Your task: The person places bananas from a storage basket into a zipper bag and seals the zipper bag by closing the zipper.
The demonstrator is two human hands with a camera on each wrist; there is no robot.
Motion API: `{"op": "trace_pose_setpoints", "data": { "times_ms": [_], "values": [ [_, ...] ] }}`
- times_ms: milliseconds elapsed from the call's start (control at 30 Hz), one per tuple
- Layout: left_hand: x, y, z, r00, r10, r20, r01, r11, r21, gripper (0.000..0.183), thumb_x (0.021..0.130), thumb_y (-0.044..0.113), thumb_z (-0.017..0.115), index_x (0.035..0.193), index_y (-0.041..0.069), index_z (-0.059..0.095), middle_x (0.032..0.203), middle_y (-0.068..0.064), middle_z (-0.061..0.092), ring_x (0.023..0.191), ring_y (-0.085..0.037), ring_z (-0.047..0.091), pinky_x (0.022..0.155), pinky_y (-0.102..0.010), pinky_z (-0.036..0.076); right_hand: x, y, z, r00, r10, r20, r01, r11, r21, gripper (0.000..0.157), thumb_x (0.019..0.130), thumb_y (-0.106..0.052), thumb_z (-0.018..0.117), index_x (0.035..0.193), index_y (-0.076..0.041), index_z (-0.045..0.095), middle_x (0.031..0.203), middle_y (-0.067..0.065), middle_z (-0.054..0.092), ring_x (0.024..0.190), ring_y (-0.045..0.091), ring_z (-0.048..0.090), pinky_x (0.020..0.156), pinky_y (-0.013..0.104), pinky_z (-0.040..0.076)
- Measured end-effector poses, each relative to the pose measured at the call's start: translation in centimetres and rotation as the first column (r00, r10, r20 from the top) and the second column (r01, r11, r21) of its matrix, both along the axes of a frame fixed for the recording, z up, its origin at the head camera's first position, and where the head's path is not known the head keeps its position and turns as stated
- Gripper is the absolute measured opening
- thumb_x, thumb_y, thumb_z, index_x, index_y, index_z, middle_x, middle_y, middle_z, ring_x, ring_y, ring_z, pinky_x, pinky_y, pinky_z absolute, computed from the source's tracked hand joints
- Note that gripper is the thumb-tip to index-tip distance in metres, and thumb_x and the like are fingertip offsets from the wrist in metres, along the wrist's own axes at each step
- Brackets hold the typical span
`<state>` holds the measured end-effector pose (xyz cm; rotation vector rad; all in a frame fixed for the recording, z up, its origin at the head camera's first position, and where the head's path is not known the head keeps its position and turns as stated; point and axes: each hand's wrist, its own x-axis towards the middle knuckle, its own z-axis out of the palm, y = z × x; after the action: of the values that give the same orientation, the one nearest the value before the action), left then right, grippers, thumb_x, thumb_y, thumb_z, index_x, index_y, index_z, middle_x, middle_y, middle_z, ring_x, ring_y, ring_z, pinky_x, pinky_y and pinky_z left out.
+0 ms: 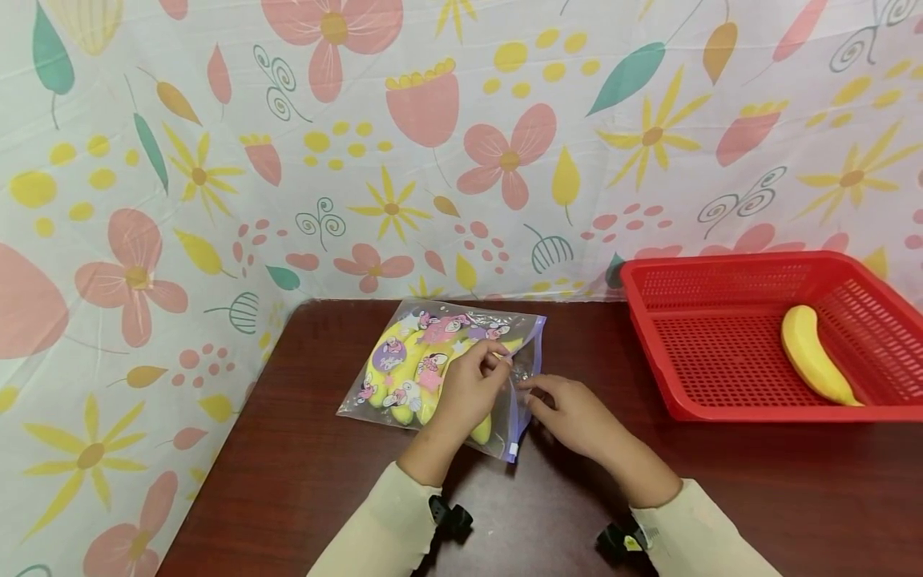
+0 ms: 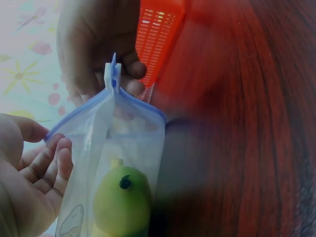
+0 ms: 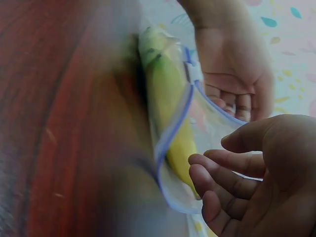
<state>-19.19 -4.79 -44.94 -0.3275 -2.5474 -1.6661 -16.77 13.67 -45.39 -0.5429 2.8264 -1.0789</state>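
Observation:
A clear zip bag [image 1: 497,445] with cartoon prints and a purple zip edge lies on the table, several yellow bananas [image 1: 378,385] inside. At its opening, my left hand [image 1: 472,385] pinches the rim between thumb and forefinger, as the left wrist view [image 2: 34,173] shows. My right hand [image 1: 577,417] is at the right side of the same opening, fingers loosely bent and thumb apart from them. The two zip edges stand apart in the right wrist view, with a greenish-yellow banana [image 3: 168,98] behind them. A white slider [image 1: 513,450] sits at the zip's near end.
To the right stands a red perforated basket [image 1: 649,344] with one banana [image 1: 811,353] in it. A flower-patterned cloth [image 1: 461,160] hangs behind the dark wooden table [image 1: 288,481] and on its left side.

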Motion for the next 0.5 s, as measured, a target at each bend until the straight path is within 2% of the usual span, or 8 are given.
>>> {"op": "trace_pose_setpoints", "data": {
  "times_ms": [100, 133, 300, 500],
  "values": [
    [-0.1, 0.0, -0.1, 1.000, 0.006, -0.002, -0.006, 1.000, -0.002, 0.012, 0.096, 0.020, 0.062, 0.104, 0.016, 0.069, 0.078, 0.001, 0.070, 0.062, -0.005, 0.060, 0.057, -0.021, 0.048, 0.1, 0.3, 0.5, 0.999, -0.019, -0.048, 0.020, 1.000, 0.021, 0.024, 0.099, -0.017, 0.062, 0.120, -0.011, 0.072, 0.121, 0.010, 0.072, 0.108, 0.023, 0.068, 0.096, 0.050, 0.054],
    [-0.1, 0.0, -0.1, 1.000, 0.006, -0.003, -0.006, 1.000, -0.003, 0.011, 0.096, 0.020, 0.062, 0.104, 0.016, 0.069, 0.077, 0.001, 0.070, 0.062, -0.005, 0.060, 0.057, -0.021, 0.048, 0.1, 0.4, 0.7, 0.998, -0.026, -0.050, 0.027, 0.999, 0.023, 0.024, 0.099, -0.018, 0.061, 0.120, -0.012, 0.072, 0.122, 0.010, 0.071, 0.111, 0.025, 0.068, 0.096, 0.051, 0.054],
    [-0.1, 0.1, -0.1, 1.000, 0.004, -0.002, -0.004, 1.000, 0.002, 0.009, 0.096, 0.021, 0.063, 0.103, 0.019, 0.069, 0.077, 0.001, 0.069, 0.062, -0.006, 0.060, 0.057, -0.021, 0.048, 0.2, 1.0, 1.8, 0.996, -0.049, -0.072, 0.051, 0.998, 0.031, 0.025, 0.100, -0.019, 0.061, 0.121, -0.013, 0.071, 0.122, 0.008, 0.071, 0.106, 0.025, 0.068, 0.091, 0.050, 0.056],
    [-0.1, 0.1, -0.2, 1.000, 0.005, -0.006, -0.005, 1.000, 0.000, 0.008, 0.096, 0.021, 0.063, 0.102, 0.020, 0.068, 0.077, 0.002, 0.070, 0.062, -0.006, 0.061, 0.057, -0.021, 0.048, 0.3, 1.8, 3.0, 0.994, -0.074, -0.084, 0.074, 0.997, -0.003, 0.025, 0.100, -0.022, 0.061, 0.122, -0.015, 0.070, 0.120, 0.006, 0.070, 0.102, 0.023, 0.066, 0.088, 0.047, 0.056]
  ]
}}
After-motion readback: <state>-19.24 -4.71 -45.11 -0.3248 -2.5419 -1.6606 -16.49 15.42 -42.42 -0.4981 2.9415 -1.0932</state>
